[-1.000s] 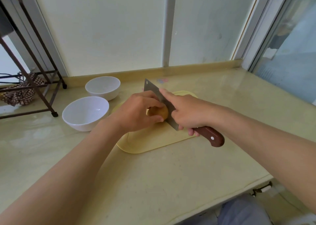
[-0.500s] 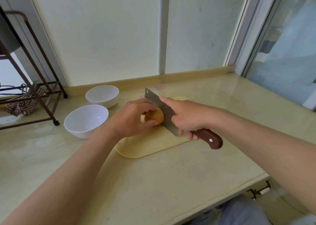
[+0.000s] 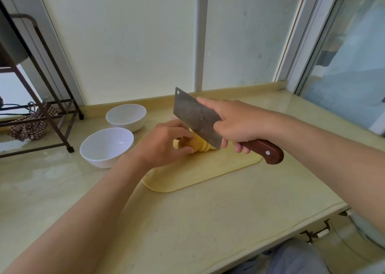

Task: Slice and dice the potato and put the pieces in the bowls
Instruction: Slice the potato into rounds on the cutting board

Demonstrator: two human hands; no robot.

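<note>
Plainly mid-slicing, the left hand [image 3: 164, 142] curled over the potato [image 3: 198, 144] on the yellow cutting board [image 3: 208, 169], pinning it with fingertips tucked from the edge. The right hand [image 3: 237, 123] gripped the cleaver [image 3: 195, 117] by its wooden handle, forefinger along the blade for control, poised above the cut slices. A near bowl [image 3: 98, 159] and far bowl [image 3: 125, 125] waited on the bench [image 3: 208, 221], within reach, holding no pieces.
</note>
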